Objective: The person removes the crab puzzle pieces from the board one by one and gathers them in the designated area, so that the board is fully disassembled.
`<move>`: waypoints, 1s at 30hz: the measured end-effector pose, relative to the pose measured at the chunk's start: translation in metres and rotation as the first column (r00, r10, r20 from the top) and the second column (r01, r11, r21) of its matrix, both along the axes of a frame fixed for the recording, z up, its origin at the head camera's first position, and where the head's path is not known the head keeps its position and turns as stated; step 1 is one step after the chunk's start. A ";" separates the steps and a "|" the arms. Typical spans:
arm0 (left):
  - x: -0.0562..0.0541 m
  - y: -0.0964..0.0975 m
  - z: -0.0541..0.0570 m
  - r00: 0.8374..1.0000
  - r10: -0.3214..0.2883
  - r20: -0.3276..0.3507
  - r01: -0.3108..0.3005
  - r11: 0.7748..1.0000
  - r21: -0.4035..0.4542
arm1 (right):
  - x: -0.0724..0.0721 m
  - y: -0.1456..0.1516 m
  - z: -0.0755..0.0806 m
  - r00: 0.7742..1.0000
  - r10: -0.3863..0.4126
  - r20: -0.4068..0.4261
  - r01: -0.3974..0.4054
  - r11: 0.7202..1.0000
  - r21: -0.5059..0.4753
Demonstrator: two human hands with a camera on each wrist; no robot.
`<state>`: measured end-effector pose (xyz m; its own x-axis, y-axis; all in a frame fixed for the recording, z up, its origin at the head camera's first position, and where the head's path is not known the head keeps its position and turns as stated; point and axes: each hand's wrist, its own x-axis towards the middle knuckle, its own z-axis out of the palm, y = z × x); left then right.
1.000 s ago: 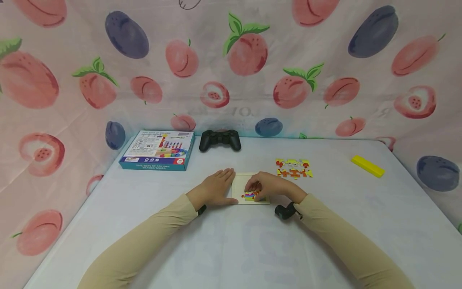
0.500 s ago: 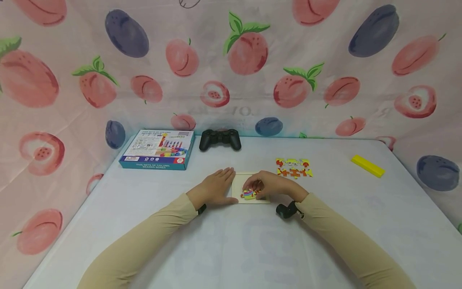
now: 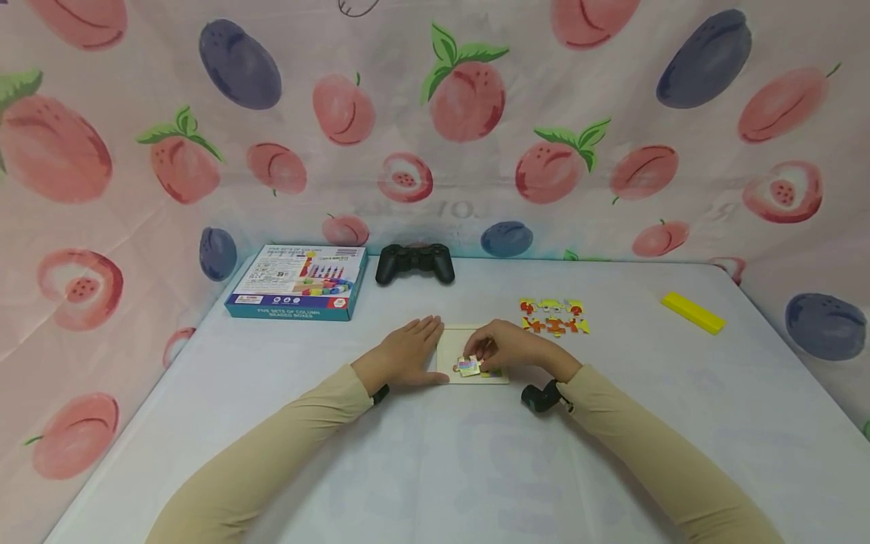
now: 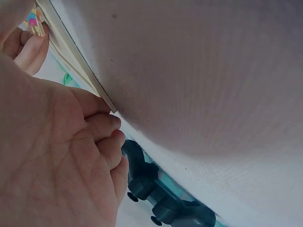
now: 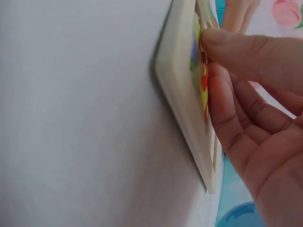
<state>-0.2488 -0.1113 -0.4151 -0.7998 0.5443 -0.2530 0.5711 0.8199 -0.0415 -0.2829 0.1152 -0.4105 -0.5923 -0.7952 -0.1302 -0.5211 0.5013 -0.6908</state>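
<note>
A shallow wooden puzzle tray lies on the white table between both hands. My left hand rests along its left side with the fingers straight and the thumb at the near left corner. Over the tray, my right hand pinches a colourful jigsaw piece between thumb and fingers. That held jigsaw piece also shows in the left wrist view. Another yellow piece sits in the tray's near right corner, partly under the hand. In the right wrist view, the thumb reaches past the tray's rim.
Behind the tray to the right lie several yellow and red jigsaw pieces in two rows. A black game controller and a boxed toy set stand at the back. A yellow block lies far right.
The held jigsaw piece has tilted and its face now catches more light. The right fingers have shifted slightly, uncovering more of the corner piece. My left hand has stayed still.
</note>
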 end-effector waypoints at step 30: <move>0.004 0.002 0.005 1.000 0.008 0.004 -0.008 1.000 -0.006 | 0.007 0.134 0.005 0.899 -0.405 -0.170 0.391 0.914 -0.107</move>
<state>-0.2443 -0.1093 -0.4102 -0.8031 0.5361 -0.2601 0.5646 0.8242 -0.0442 -0.2754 0.2491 -0.4052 -0.8692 -0.4910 0.0582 -0.4095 0.6488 -0.6413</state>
